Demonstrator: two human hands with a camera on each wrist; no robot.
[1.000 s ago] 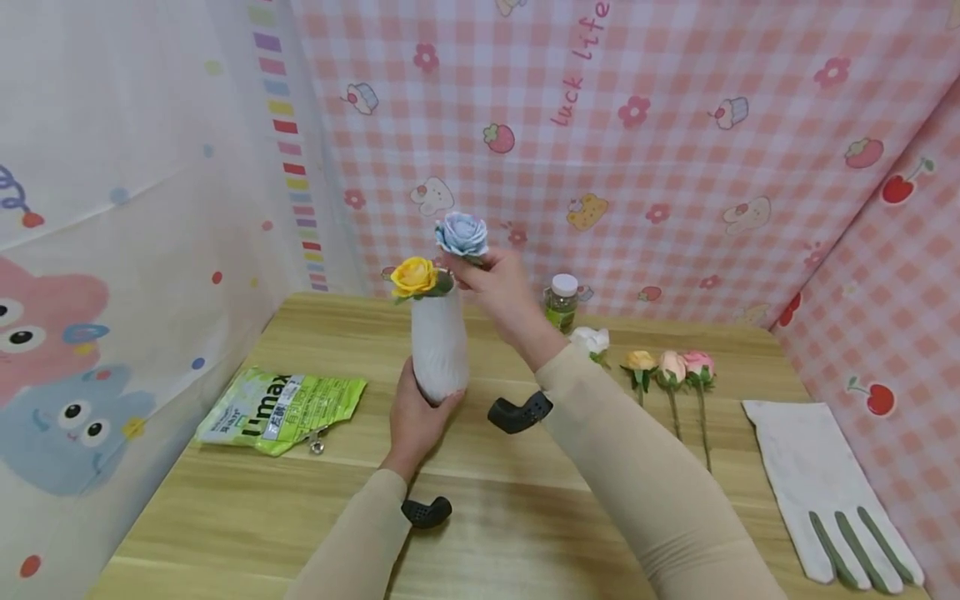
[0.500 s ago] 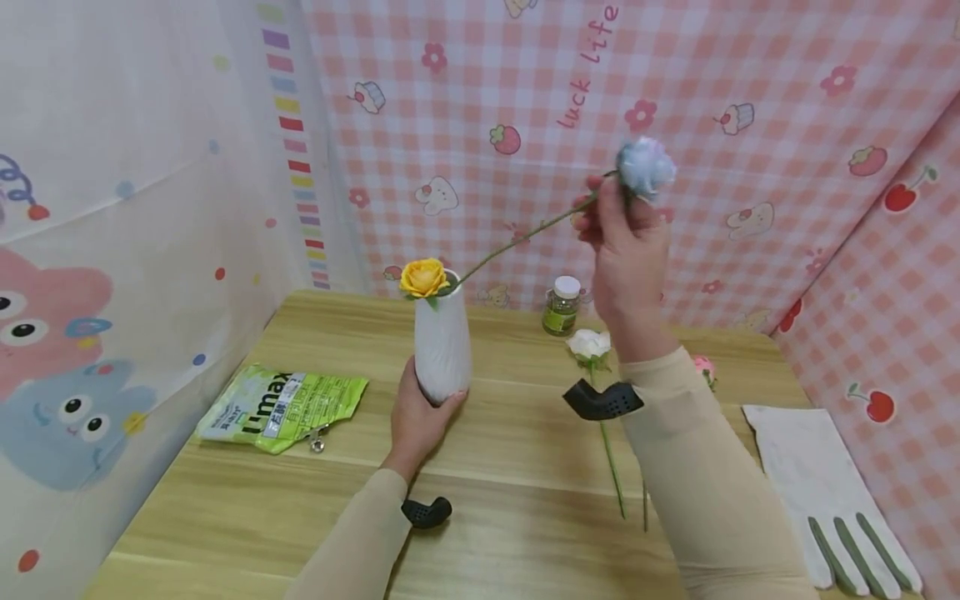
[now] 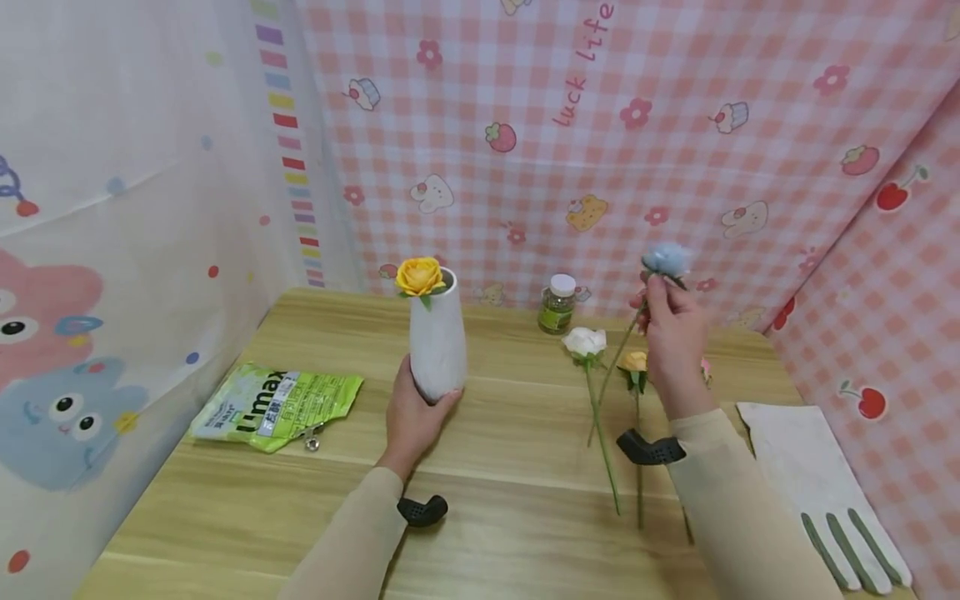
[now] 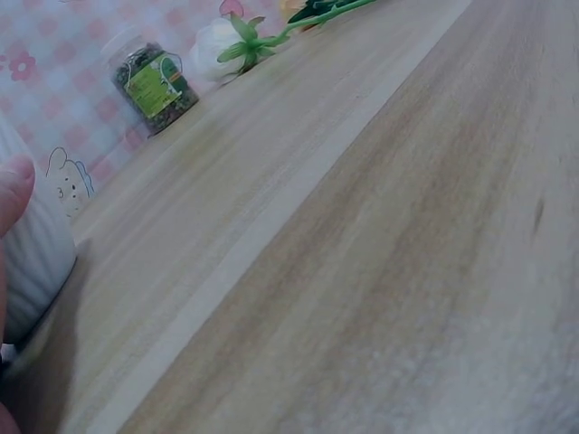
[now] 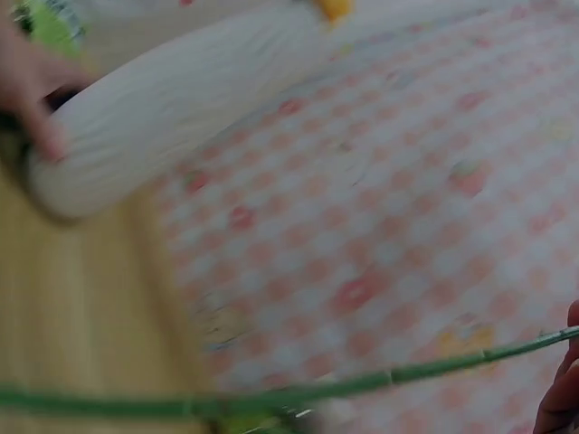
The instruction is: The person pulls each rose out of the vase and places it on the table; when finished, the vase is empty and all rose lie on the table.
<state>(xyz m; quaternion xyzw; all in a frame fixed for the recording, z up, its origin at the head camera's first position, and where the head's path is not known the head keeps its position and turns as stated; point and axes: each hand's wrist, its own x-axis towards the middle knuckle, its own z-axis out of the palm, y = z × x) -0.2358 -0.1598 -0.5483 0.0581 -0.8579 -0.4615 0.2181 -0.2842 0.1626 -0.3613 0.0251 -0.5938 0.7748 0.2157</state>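
A white ribbed vase (image 3: 437,346) stands on the table, and my left hand (image 3: 416,417) grips it near its base. One yellow artificial rose (image 3: 420,277) leans out over the vase's mouth. To the right, my right hand (image 3: 673,337) pinches a blue artificial rose (image 3: 666,259) just under its bloom. The blue rose's stem slants down to the left, and in the right wrist view this green stem (image 5: 298,395) crosses the bottom. Below that hand lie a white rose (image 3: 585,342) and an orange-yellow rose (image 3: 634,362). A pink bloom is mostly hidden behind the wrist.
A small lidded jar (image 3: 557,305) stands at the table's back edge. At left lies a green and white bag (image 3: 273,408) with a metal charm beside it. White gloves with grey-green strips (image 3: 817,492) lie at the right edge. Patterned cloth walls surround the wooden table (image 3: 495,533).
My right hand has pulled the blue rose up out of the vase, carried it right, then lowered it over the other flowers. My left hand keeps its hold on the vase.
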